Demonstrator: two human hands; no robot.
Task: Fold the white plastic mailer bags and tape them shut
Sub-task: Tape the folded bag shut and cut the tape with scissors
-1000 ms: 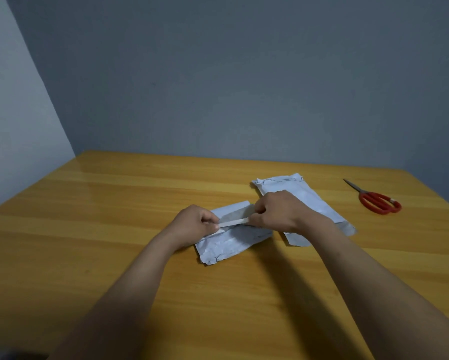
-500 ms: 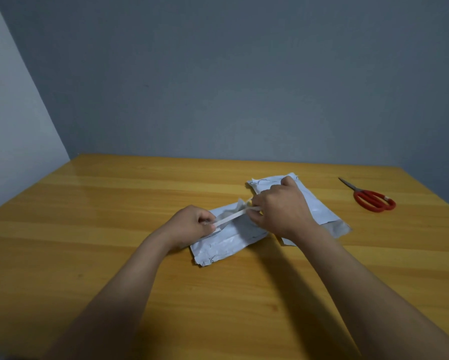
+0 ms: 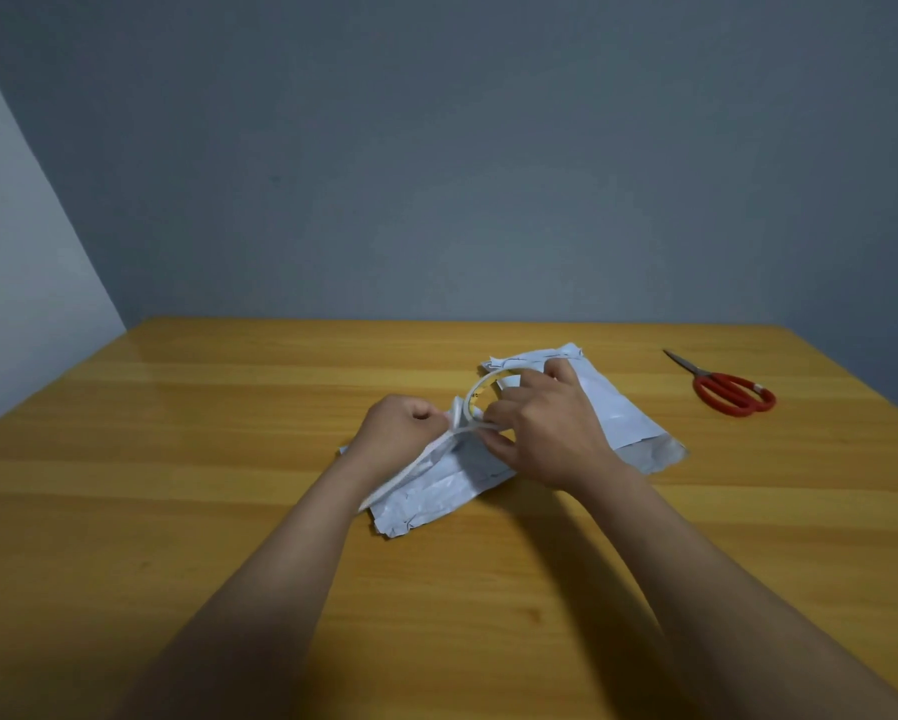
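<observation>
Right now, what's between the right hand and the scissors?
In the head view, the second white bag lies beside the right hand; then bare table up to the scissors.

Dim, soft shadows, faint glare, wide-angle distortion

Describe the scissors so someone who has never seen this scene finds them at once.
Start at the wooden table. Look to its far right side, past the white mailer bags lying near the middle. The scissors lie flat there alone, apart from the bags, the only thing with red handles.
</observation>
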